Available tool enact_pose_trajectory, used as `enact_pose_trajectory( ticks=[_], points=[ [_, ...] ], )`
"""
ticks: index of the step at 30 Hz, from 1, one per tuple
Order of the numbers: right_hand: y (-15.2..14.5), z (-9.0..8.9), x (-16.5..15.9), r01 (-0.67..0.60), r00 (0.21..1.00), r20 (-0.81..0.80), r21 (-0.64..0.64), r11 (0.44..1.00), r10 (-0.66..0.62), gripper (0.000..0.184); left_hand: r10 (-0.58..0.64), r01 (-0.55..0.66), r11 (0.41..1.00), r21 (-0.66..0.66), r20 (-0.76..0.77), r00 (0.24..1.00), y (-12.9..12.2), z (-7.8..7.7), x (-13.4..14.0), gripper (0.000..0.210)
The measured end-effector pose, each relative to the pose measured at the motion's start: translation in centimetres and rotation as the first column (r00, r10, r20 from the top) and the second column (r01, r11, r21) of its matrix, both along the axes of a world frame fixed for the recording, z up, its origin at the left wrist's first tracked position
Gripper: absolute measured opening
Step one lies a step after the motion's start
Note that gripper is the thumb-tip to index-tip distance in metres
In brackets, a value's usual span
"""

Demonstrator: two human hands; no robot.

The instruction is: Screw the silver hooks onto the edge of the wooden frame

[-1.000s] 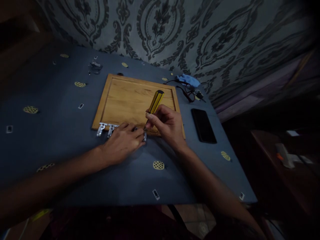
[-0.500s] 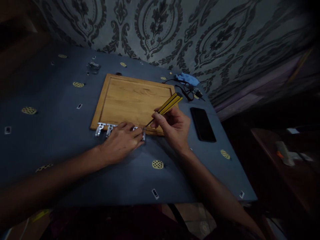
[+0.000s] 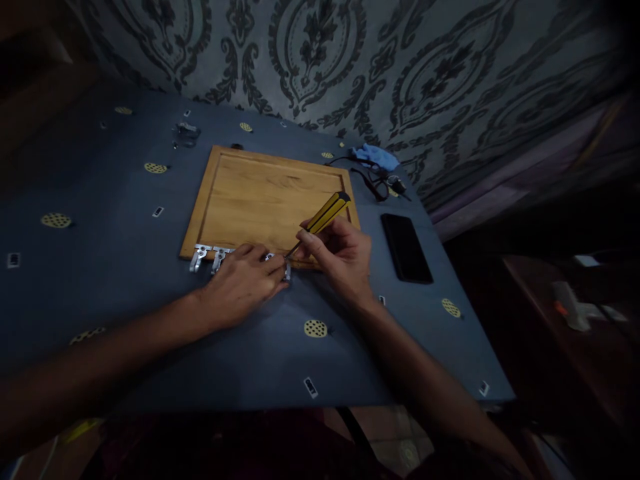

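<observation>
A wooden panel [image 3: 270, 200] with a raised frame lies flat on the table. Metal hinges [image 3: 200, 257] sit along its near edge, some partly covered by my left hand [image 3: 245, 280]. That hand's fingers press down around a hinge [image 3: 287, 270] near the middle of the edge. My right hand [image 3: 343, 257] grips a yellow-and-black screwdriver [image 3: 327, 212], tilted, its shaft pointing down to the left. The screwdriver tip meets the hinge beside my left fingertips; any screw there is too small to make out.
Right of the panel lies a black phone [image 3: 406, 248]. Glasses [image 3: 373, 181], a blue cloth [image 3: 376, 157] and keys [image 3: 396, 185] are at the back right. More metal hardware [image 3: 187, 132] rests at the back left. A patterned wall [image 3: 320, 60] bounds the table's far side.
My right hand and the screwdriver have shifted slightly left, and the handle stands a little lower. My left hand stays on the hinge.
</observation>
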State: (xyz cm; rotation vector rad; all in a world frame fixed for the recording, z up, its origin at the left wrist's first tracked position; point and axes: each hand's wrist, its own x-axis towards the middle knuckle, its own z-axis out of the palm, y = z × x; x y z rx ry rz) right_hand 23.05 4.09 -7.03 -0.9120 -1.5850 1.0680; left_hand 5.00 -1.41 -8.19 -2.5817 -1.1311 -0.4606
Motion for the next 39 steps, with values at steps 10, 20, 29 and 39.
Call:
enact_pose_trajectory(
  ticks=[10,20,29,39],
  points=[
    [0.6,1.0,0.1,-0.179,0.983,0.042,-0.046,0.983,0.181,0.037,0.005,-0.005,1.000,0.003,-0.007,1.000,0.0,0.0,0.0,0.023],
    [1.3,1.3,-0.4,-0.217,0.973,0.067,-0.035,0.976,0.219,0.042,0.005,-0.004,1.000,0.027,-0.009,1.000,-0.1,0.0,0.0,0.022],
    [1.9,1.6,0.0,-0.309,0.945,0.099,-0.054,0.949,0.313,0.042,-0.002,0.002,0.999,0.036,-0.001,1.000,-0.1,0.0,0.0,0.021],
    [2.0,2.0,-0.5,-0.272,0.945,0.165,-0.078,0.959,0.282,0.052,0.006,-0.005,1.000,0.015,-0.009,1.000,-0.1,-0.2,0.0,0.026]
  ],
)
